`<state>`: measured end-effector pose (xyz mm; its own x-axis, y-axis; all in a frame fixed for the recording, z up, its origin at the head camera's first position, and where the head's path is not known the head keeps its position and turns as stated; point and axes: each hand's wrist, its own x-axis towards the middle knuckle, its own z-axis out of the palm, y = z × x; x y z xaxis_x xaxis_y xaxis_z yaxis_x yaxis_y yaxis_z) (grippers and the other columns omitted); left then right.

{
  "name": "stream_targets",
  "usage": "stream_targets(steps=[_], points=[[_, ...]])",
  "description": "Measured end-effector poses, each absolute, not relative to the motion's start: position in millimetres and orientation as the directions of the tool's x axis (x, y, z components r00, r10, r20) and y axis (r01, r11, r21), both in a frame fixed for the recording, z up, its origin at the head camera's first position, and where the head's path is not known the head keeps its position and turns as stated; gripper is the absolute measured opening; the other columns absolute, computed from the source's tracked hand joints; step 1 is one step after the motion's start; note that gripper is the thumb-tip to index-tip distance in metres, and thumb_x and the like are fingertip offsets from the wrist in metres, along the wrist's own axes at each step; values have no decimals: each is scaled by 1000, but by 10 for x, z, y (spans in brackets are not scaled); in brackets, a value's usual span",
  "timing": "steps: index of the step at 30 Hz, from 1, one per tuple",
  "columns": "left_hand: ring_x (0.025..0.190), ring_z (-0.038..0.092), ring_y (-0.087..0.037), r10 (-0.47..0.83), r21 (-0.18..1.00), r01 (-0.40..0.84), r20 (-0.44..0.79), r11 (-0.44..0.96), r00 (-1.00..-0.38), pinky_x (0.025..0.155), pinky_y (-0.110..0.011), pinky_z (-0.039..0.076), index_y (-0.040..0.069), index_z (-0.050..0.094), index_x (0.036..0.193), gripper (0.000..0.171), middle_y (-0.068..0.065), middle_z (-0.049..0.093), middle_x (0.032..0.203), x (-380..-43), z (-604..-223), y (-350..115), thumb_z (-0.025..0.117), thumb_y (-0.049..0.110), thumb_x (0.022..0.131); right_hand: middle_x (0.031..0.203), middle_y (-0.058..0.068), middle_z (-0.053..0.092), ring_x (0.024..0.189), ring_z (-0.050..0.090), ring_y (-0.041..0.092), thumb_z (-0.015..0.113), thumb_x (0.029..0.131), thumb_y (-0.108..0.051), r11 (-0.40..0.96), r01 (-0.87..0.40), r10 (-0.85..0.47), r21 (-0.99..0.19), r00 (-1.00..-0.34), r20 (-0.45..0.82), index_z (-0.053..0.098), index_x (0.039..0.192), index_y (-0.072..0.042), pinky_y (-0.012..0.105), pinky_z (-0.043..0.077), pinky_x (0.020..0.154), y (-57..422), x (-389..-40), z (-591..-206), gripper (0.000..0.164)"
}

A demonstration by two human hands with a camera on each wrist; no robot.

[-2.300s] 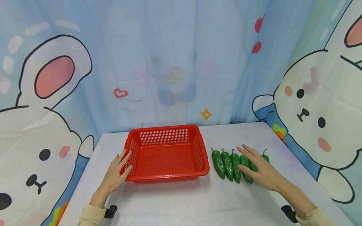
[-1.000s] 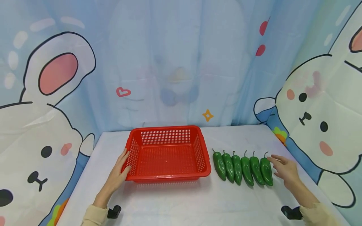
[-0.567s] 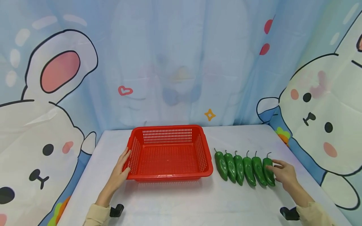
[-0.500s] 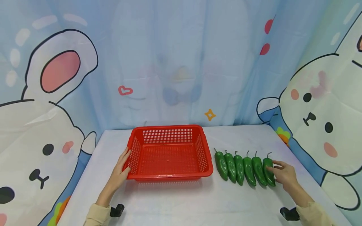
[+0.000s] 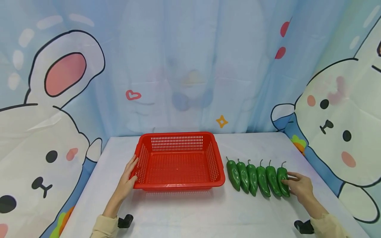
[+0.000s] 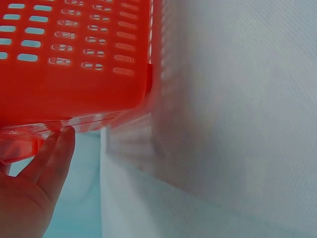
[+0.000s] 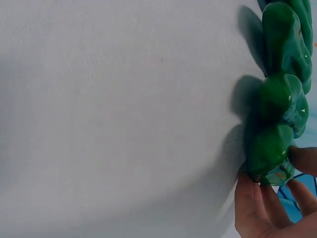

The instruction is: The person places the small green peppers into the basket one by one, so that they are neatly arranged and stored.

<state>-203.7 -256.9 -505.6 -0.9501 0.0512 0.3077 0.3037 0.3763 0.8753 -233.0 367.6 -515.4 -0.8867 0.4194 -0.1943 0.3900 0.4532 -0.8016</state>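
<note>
Right hand (image 5: 301, 186) pinches end pepper (image 5: 281, 175), likely light, firm, slick, best held mid-body; left hand (image 5: 124, 183), fingers straight, touches basket (image 5: 178, 186).

We see a red, slot-patterned rectangular plastic basket (image 5: 177, 165) at centre, glossy green long peppers (image 5: 263, 181) lower right, pale-blue rabbit-printed cloth (image 5: 190, 49) above.

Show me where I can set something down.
Bare: the table in front of the red basket and pepper row; and the strip behind that row, right of the basket. Crowded: the row itself, where the right grip pinches the rightmost pepper, and the basket's left side, which the left grip touches.
</note>
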Motion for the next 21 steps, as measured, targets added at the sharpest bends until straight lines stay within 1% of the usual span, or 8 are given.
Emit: stream_targets(steps=[3,6,9,11,14,16,18,21], points=[[147,14,-37,56,876,315,317,364,-947,99,-20,26,-3,31,152,69,-17,17,162,-2050,-5072,-2568,44,-14,85,137,41,41,114,52,50,65,88,-5,423,405,434,-811,-876,-211,41,141,13,38,57,64,3684,-2331,-5162,61],[148,14,-36,57,882,310,311,353,-949,95,-11,25,-2,31,152,69,-16,17,163,-2048,-5072,-2563,43,-14,86,138,41,40,109,56,48,65,88,-5,393,419,450,-819,-864,-227,42,141,13,38,57,64,3691,-2332,-5163,60],[148,14,-35,54,889,298,299,346,-953,95,-10,26,-1,31,153,68,-14,16,163,-2037,-5063,-2560,43,-13,87,138,40,41,86,65,31,66,88,-5,351,426,440,-833,-861,-255,41,142,12,38,58,66,3709,-2330,-5159,62],[148,14,-34,51,892,292,292,345,-955,96,-12,26,0,31,153,68,-13,16,163,-2033,-5060,-2561,43,-13,87,132,38,47,76,63,14,68,88,-6,293,422,423,-858,-862,-280,40,143,11,40,58,67,3730,-2328,-5140,64],[148,15,-34,48,893,288,290,345,-956,98,-17,29,0,30,153,68,-13,16,163,-2037,-5066,-2568,43,-13,87,106,22,62,70,59,3,72,86,-8,161,419,394,-894,-858,-331,41,144,9,39,57,66,3770,-2330,-5094,68],[148,15,-33,47,893,287,289,348,-956,98,-21,31,0,30,153,69,-14,16,163,-2038,-5066,-2568,42,-14,87,90,3,63,68,60,2,75,84,-8,81,418,380,-905,-852,-360,48,141,5,36,57,64,3793,-2328,-5062,65],[148,15,-34,46,892,285,288,350,-957,98,-22,31,-1,29,153,69,-15,16,163,-2029,-5050,-2557,41,-15,87,83,-11,57,68,62,3,76,83,-8,22,423,366,-906,-846,-386,57,135,-1,31,55,62,3812,-2321,-5045,57],[147,14,-37,49,898,288,289,333,-956,97,-18,30,-6,29,151,67,-19,16,162,-1972,-4942,-2514,40,-17,86,83,-15,56,70,64,3,76,83,-8,-33,420,344,-907,-847,-405,68,123,-10,28,55,62,3831,-2306,-5028,41]])
